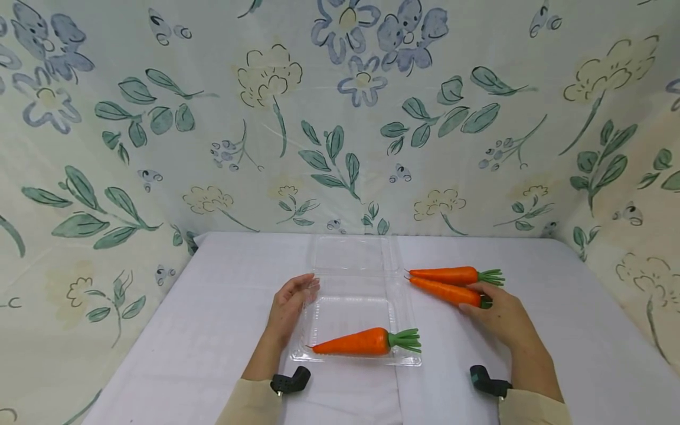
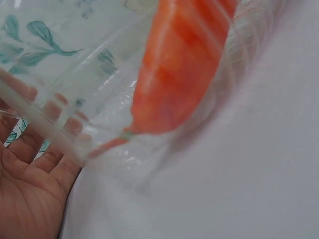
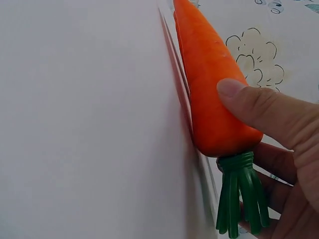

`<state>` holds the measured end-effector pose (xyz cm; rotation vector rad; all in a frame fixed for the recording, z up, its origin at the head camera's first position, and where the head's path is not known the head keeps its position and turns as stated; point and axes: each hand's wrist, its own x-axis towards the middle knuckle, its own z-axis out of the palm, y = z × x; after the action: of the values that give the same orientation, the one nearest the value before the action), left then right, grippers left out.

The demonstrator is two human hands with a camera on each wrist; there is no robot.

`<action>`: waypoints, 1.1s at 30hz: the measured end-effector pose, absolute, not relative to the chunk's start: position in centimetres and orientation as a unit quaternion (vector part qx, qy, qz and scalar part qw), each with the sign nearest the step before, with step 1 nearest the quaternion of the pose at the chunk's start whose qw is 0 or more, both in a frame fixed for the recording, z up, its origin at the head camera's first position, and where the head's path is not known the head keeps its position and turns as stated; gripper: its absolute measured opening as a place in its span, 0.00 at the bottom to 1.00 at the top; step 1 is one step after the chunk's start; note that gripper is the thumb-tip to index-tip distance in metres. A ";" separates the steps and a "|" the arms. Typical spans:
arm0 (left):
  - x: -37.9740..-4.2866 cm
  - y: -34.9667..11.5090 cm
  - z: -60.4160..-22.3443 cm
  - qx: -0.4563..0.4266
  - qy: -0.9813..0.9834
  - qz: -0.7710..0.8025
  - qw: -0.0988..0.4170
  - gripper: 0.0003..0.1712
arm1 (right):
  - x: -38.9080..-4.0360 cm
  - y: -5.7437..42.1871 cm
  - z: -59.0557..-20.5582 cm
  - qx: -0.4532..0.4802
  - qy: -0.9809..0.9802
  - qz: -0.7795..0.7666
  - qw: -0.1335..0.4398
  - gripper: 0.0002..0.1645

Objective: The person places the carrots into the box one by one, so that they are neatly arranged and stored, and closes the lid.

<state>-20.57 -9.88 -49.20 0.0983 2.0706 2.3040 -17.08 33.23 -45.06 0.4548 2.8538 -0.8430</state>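
An open clear plastic clamshell container lies on the table in the head view, its lid folded back toward the wall. One orange toy-like carrot lies across its front part, green stems to the right. My left hand rests along the container's left side; in the left wrist view its extended fingers show partly through the plastic. My right hand pinches a second carrot near its thick end, thumb on top and fingers beneath. Just behind it lies a third carrot.
A white cloth covers the table. Behind and at the sides hangs a floral-patterned curtain. Black camera mounts sit on both wrists, close to the table's near side.
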 end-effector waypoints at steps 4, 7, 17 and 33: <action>-20.5 -9.9 -49.2 0.034 0.677 0.735 0.019 0.25 | -16.9 33.5 -44.7 0.155 0.945 -0.280 0.072 0.51; -20.5 -9.9 -49.2 0.034 0.681 0.731 0.018 0.25 | -16.7 33.6 -44.2 0.155 0.942 -0.291 0.065 0.52; -20.6 -9.9 -49.3 0.029 0.679 0.733 0.019 0.24 | -15.7 32.3 -41.5 0.129 0.938 -0.320 0.022 0.50; -20.5 -9.9 -49.2 0.028 0.684 0.728 0.017 0.24 | -14.7 27.3 -38.8 0.005 0.950 -0.309 -0.043 0.41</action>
<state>-20.52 -9.91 -49.16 0.0858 2.1273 2.2636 -14.71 27.25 -38.79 0.0160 3.0701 -0.9983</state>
